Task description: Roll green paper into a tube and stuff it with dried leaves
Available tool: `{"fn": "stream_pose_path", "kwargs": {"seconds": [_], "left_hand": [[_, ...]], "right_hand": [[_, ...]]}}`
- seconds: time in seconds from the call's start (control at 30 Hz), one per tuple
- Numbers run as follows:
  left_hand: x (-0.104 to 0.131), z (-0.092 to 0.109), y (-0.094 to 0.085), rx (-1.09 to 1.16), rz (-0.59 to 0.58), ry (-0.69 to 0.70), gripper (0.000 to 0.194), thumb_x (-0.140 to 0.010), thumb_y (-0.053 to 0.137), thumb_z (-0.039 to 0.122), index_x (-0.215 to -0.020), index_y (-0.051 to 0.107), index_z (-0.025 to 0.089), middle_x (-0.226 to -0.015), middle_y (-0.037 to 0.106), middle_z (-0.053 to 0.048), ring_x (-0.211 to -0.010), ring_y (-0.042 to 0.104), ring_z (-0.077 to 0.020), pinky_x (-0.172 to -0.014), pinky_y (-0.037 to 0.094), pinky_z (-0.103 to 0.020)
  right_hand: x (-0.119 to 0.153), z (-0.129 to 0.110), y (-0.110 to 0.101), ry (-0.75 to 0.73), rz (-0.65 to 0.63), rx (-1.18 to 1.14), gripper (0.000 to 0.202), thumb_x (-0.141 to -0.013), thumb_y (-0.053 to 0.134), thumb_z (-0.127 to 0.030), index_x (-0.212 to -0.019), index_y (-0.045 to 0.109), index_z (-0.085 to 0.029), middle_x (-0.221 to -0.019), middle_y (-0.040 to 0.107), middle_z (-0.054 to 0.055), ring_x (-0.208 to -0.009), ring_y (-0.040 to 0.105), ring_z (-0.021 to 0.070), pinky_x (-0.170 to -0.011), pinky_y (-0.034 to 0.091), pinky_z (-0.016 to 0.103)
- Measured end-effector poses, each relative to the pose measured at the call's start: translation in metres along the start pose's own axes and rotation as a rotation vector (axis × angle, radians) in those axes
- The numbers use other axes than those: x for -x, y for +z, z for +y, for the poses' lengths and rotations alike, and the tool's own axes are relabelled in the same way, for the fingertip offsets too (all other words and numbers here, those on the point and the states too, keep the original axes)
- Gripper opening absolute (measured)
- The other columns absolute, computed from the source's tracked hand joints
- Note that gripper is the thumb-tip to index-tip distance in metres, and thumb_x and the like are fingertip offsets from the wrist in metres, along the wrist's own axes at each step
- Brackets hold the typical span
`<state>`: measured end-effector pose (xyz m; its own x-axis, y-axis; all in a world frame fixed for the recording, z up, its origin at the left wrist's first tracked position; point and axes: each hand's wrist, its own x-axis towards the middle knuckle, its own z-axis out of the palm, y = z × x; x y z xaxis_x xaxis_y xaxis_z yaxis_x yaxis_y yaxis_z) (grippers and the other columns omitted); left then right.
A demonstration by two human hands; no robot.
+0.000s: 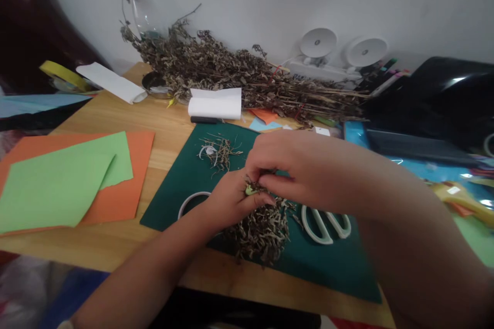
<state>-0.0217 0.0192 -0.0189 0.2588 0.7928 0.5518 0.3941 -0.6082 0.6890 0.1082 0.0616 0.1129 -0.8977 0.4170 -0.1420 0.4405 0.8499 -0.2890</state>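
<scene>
My left hand (pixel 231 193) is closed round a small light-green piece (pixel 250 189), of which only a bit shows, with dried plant scraps at its top. Over it bends my right hand (pixel 276 157), its fingers pinched together at those dried scraps. A heap of crumbled dried leaves (pixel 262 236) lies just below both hands on a dark green cutting mat (pixel 324 270). Right of the heap are the pale handles of scissors (pixel 322 226). A white ring-shaped rim (pixel 189 200) is partly hidden behind my left forearm. Thin dry stems (pixel 224 154) lie beyond my left hand.
Green paper (pixel 54 185) and orange paper (pixel 141 175) lie at the left. Bundled dried plants (pixel 231 69) line the wall behind a white paper roll (pixel 216 105). Yellow tape (pixel 64 74) stands far left. A yellow-handled tool (pixel 463 200) and a black object (pixel 443 97) are at the right.
</scene>
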Motion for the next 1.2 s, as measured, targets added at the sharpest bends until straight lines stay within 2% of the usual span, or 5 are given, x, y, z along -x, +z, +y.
{"fn": "stream_pose_path", "kwargs": {"seconds": [0.2, 0.53, 0.87, 1.07, 1.2], "left_hand": [[-0.002, 0.003, -0.001, 0.071, -0.03, -0.024, 0.04, -0.079, 0.038, 0.054, -0.08, 0.056, 0.018, -0.078, 0.064, -0.004, -0.069, 0.058, -0.0146, -0.056, 0.042, -0.023], [-0.004, 0.001, -0.002, 0.095, -0.039, -0.06, 0.044, -0.08, 0.035, 0.054, -0.076, 0.058, 0.017, -0.074, 0.058, -0.004, -0.067, 0.056, -0.0138, -0.056, 0.042, -0.023], [-0.006, 0.003, -0.003, 0.116, -0.078, -0.064, 0.042, -0.078, 0.038, 0.055, -0.074, 0.054, 0.017, -0.077, 0.059, -0.004, -0.069, 0.056, -0.0142, -0.058, 0.042, -0.024], [-0.008, 0.005, -0.005, 0.122, -0.106, -0.075, 0.048, -0.078, 0.034, 0.059, -0.068, 0.054, 0.016, -0.081, 0.061, -0.008, -0.074, 0.057, -0.017, -0.059, 0.042, -0.025], [-0.007, 0.007, -0.005, 0.174, -0.131, -0.113, 0.048, -0.077, 0.035, 0.06, -0.071, 0.056, 0.017, -0.082, 0.062, -0.006, -0.079, 0.057, -0.0175, -0.065, 0.043, -0.026]], "right_hand": [[0.004, -0.002, -0.001, -0.075, 0.033, 0.134, 0.019, -0.077, 0.046, -0.013, -0.066, 0.061, -0.017, -0.08, 0.057, 0.003, -0.077, 0.051, 0.0149, -0.07, 0.036, 0.029], [0.016, 0.005, 0.005, -0.163, 0.151, 0.292, 0.019, -0.081, 0.047, -0.026, -0.09, 0.064, -0.025, -0.114, 0.055, 0.002, -0.096, 0.047, 0.0228, -0.078, 0.035, 0.038], [0.011, 0.002, 0.001, -0.124, 0.03, 0.314, 0.021, -0.069, 0.055, -0.009, -0.078, 0.063, -0.026, -0.088, 0.059, 0.002, -0.077, 0.047, 0.0187, -0.062, 0.03, 0.03], [0.01, 0.006, 0.004, -0.117, -0.003, 0.173, 0.022, -0.071, 0.049, -0.006, -0.077, 0.061, -0.024, -0.084, 0.057, 0.001, -0.074, 0.05, 0.015, -0.063, 0.033, 0.028], [0.011, 0.009, 0.004, -0.098, 0.061, 0.086, 0.018, -0.076, 0.047, -0.011, -0.084, 0.06, -0.022, -0.08, 0.059, 0.001, -0.074, 0.053, 0.0152, -0.064, 0.036, 0.028]]}}
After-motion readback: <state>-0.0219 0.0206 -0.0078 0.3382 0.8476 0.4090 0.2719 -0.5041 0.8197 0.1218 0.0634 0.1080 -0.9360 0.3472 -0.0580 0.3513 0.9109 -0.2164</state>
